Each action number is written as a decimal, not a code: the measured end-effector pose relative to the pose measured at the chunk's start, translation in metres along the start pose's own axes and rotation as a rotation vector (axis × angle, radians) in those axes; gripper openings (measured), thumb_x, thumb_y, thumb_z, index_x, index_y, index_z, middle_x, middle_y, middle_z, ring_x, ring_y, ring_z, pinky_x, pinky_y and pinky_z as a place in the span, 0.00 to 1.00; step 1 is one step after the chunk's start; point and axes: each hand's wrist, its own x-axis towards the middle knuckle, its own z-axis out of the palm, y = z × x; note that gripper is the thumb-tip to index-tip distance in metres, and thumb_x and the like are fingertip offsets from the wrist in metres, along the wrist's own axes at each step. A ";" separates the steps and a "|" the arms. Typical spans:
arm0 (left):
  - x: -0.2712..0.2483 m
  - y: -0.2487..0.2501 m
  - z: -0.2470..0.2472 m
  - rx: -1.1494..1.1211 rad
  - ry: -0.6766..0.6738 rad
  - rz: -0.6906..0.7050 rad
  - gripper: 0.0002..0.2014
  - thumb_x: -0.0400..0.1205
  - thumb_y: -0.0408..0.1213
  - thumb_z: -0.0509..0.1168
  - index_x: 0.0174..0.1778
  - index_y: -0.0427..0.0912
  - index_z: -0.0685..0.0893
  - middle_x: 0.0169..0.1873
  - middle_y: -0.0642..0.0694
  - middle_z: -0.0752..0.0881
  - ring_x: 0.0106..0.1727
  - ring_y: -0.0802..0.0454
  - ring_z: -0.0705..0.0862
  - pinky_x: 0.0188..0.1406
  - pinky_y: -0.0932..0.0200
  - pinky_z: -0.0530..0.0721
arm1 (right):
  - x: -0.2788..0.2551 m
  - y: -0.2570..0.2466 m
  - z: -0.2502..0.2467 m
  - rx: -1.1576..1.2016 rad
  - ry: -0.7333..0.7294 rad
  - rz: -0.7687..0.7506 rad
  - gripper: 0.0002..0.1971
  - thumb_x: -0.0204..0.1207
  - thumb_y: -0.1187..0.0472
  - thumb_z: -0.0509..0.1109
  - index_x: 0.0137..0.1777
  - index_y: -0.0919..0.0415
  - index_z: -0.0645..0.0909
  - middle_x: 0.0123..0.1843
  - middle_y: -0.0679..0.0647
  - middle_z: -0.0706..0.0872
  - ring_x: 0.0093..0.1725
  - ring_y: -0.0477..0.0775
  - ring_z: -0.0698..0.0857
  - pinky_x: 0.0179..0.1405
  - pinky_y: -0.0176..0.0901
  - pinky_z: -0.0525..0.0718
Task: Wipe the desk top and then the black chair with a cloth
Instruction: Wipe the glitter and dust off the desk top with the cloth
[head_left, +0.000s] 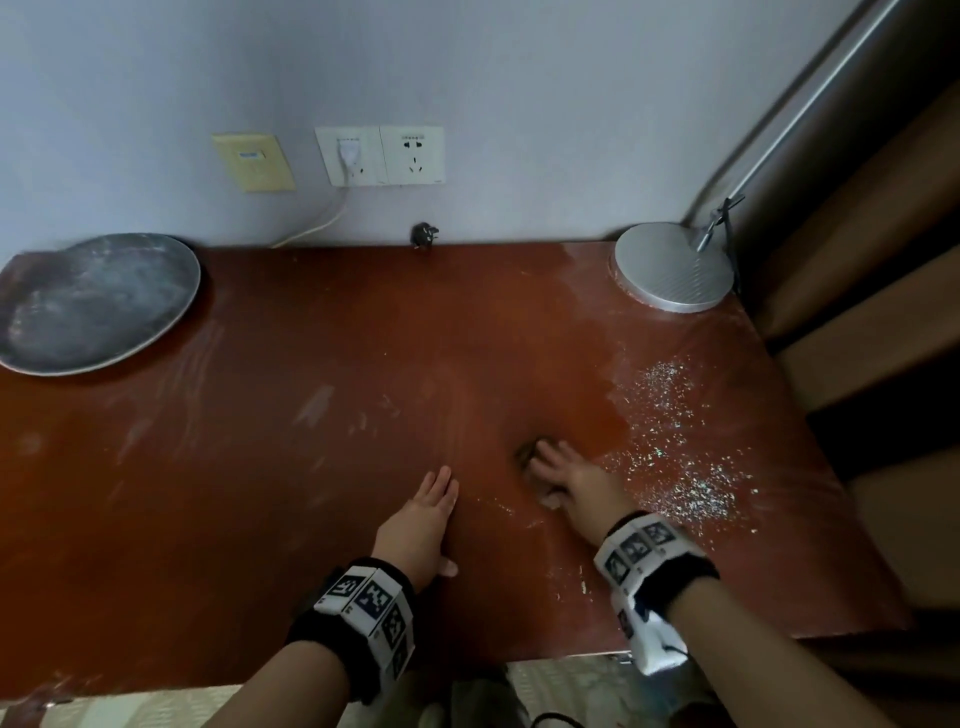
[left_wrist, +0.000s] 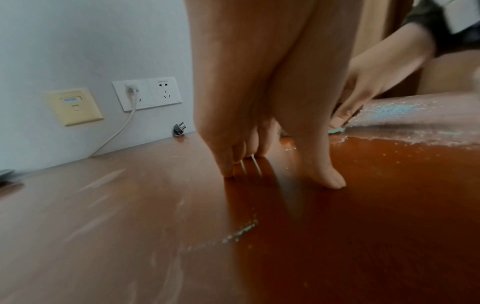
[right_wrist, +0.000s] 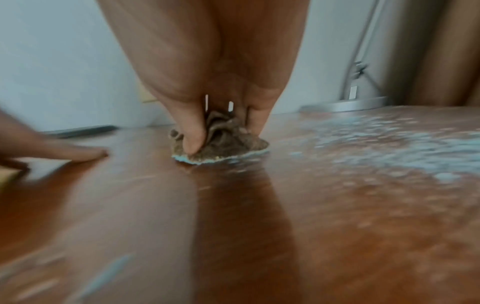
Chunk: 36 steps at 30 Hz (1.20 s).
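The red-brown desk top (head_left: 322, 364) fills the head view, dusty and streaked. A small crumpled brown cloth (right_wrist: 223, 135) is gripped by my right hand (head_left: 558, 478), which presses it onto the desk near the front middle; only a bit of the cloth (head_left: 527, 452) shows past my fingers in the head view. A ridge of pale dust lies along the cloth's edge. My left hand (head_left: 428, 512) lies flat on the desk just left of it, fingers straight, holding nothing. The left hand (left_wrist: 259, 160) touches the wood with its fingertips. The black chair is out of view.
Glittery pale specks (head_left: 675, 447) cover the desk right of the cloth. A grey round tray (head_left: 93, 304) sits at the back left, a silver lamp base (head_left: 675, 267) at the back right. Wall sockets (head_left: 382, 156) with a white cable, and a loose black plug (head_left: 423, 235), are behind. Brown curtains hang right.
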 end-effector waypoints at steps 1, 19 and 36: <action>-0.003 0.000 0.002 -0.006 0.004 -0.001 0.51 0.77 0.41 0.72 0.83 0.42 0.38 0.81 0.48 0.32 0.83 0.52 0.36 0.80 0.55 0.56 | 0.001 0.010 -0.007 0.032 0.049 0.105 0.28 0.82 0.65 0.61 0.80 0.50 0.61 0.84 0.44 0.50 0.83 0.49 0.48 0.79 0.43 0.52; -0.034 -0.001 0.027 -0.256 0.119 -0.127 0.55 0.74 0.41 0.75 0.83 0.49 0.37 0.83 0.47 0.43 0.81 0.46 0.60 0.75 0.52 0.67 | -0.010 -0.003 0.002 -0.010 0.107 0.233 0.30 0.81 0.71 0.58 0.80 0.47 0.61 0.84 0.43 0.51 0.83 0.51 0.49 0.81 0.48 0.55; -0.051 -0.002 0.042 -0.236 0.121 -0.085 0.58 0.72 0.42 0.76 0.83 0.45 0.35 0.83 0.44 0.41 0.83 0.47 0.54 0.78 0.55 0.60 | -0.022 -0.071 0.043 -0.088 -0.031 0.037 0.34 0.79 0.74 0.56 0.82 0.49 0.56 0.85 0.45 0.46 0.84 0.55 0.45 0.78 0.54 0.63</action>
